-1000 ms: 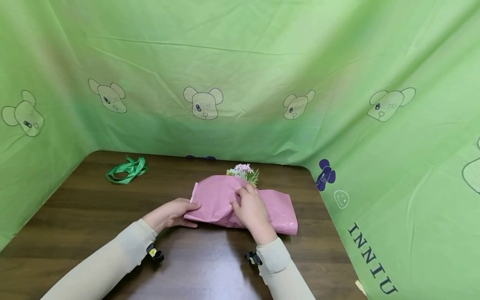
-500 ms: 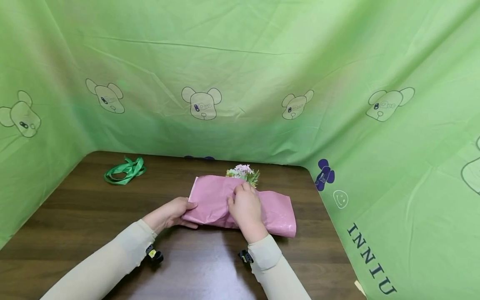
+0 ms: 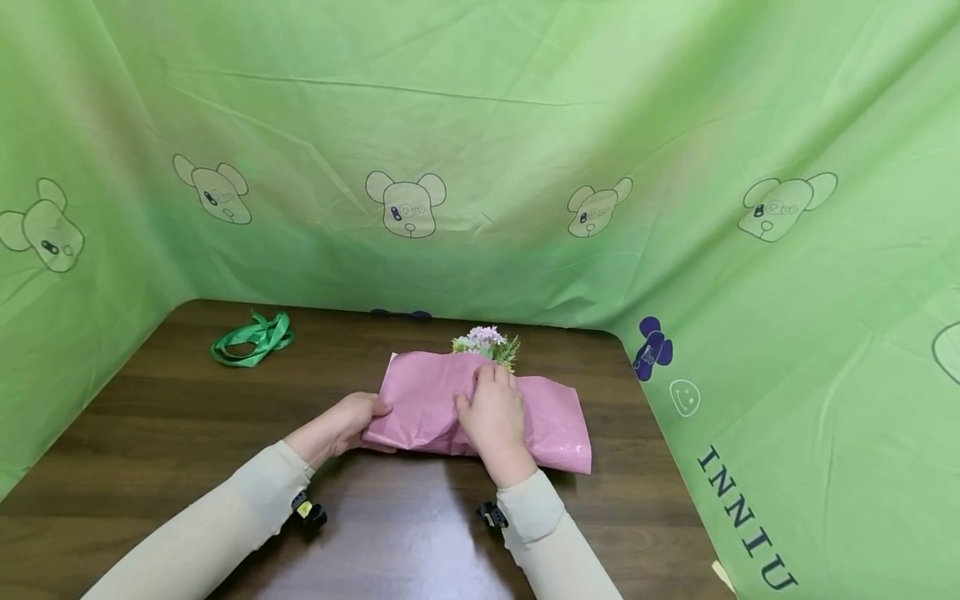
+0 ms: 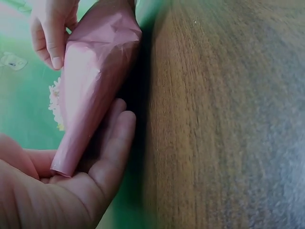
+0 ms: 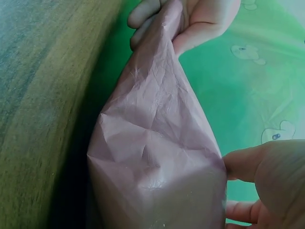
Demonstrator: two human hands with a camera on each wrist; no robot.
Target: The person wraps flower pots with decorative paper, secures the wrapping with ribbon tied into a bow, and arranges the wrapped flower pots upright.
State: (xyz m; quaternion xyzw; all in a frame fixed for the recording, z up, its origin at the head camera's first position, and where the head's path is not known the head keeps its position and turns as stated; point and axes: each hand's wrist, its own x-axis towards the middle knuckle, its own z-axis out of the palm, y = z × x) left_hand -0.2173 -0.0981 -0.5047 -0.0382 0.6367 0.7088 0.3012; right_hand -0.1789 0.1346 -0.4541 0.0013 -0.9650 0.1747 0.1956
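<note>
Head view: pink wrapping [image 3: 420,396] at mid-desk [image 3: 405,517] — left hand [image 3: 351,425] pinching one end, right hand [image 3: 495,421] pinching its top edge, flowers [image 3: 482,338] half blocked behind, green ribbon [image 3: 258,337] well apart. Left wrist: fingers [image 4: 116,143] extend beneath the wrapping. Right wrist: creased wrapping hides the left palm partly.

The sleeves [image 3: 217,521] are cream with broad cuffs [image 3: 534,504]; the left wrist device [image 3: 316,515] is black with a yellow patch [image 3: 303,507], the right wrist device [image 3: 492,515] black.

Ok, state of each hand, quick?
Left hand: closed, holding the pink wrapping at its left end.
Right hand: closed, gripping the pink wrapping near its middle.
</note>
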